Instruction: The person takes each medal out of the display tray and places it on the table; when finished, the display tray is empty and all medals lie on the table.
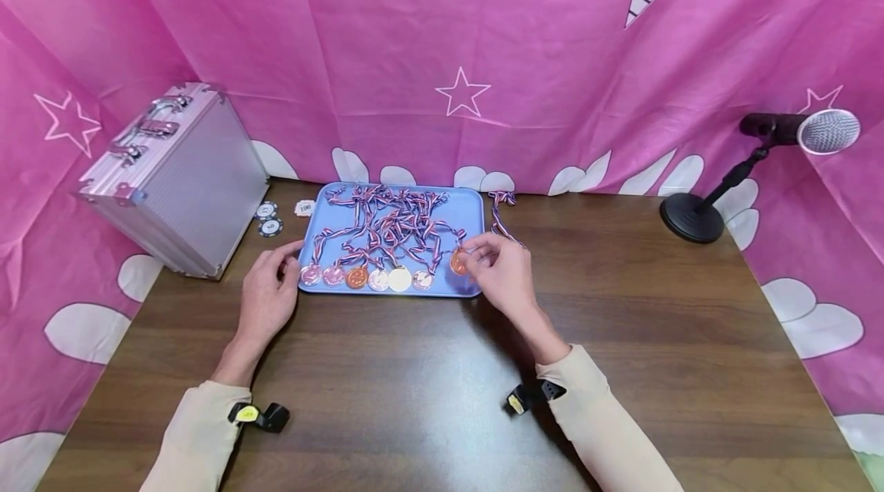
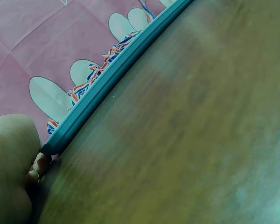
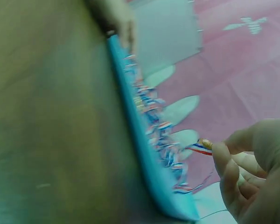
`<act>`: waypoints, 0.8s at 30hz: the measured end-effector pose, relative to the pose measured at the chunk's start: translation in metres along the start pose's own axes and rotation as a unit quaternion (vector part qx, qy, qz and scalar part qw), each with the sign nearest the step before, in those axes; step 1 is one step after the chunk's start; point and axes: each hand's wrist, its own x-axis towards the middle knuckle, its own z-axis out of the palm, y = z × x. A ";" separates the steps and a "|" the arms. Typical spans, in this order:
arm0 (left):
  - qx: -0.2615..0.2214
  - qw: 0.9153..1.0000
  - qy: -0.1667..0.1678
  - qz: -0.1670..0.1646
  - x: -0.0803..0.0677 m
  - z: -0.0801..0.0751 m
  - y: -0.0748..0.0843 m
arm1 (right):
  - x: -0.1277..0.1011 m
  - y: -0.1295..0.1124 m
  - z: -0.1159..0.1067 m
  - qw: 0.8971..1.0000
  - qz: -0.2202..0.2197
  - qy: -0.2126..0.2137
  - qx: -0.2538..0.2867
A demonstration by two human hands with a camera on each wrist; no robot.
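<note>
A light blue tray (image 1: 391,292) holds a tangle of red, white and blue ribbons (image 1: 394,223). Along its front lies a row of several medals, among them a bronze-coloured one (image 1: 356,278) and a pale gold one (image 1: 399,279). My left hand (image 1: 268,288) grips the tray's left end, fingertips around the front corner in the left wrist view. At the tray's right side, my right hand (image 1: 500,269) pinches a bronze-coloured medal (image 1: 459,262) between thumb and fingers, its striped ribbon (image 3: 200,148) trailing toward the tray. The right wrist view is blurred.
A silver hard case (image 1: 179,185) stands at the back left, with poker chips (image 1: 271,227) and a white tag marked 100 (image 1: 304,208) beside it. Another striped ribbon (image 1: 500,200) lies right of the tray. A microphone on a stand (image 1: 693,217) is at the back right, before a pink curtain.
</note>
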 end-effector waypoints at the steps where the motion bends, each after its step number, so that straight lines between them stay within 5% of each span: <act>1: 0.001 1.000 0.000 -0.001 0.000 0.000 0.000 | 0.001 -0.003 -0.004 1.000 0.008 0.000 0.026; 9: 0.011 1.000 0.005 -0.010 -0.001 0.000 -0.002 | 0.009 -0.036 -0.035 0.977 0.049 -0.007 0.205; 19: 0.013 1.000 0.011 -0.007 -0.001 0.001 -0.003 | 0.005 -0.070 -0.057 0.965 -0.036 0.008 0.259; 24: 0.015 1.000 0.003 -0.013 0.001 0.000 -0.002 | -0.007 -0.087 -0.074 0.947 -0.094 0.052 0.304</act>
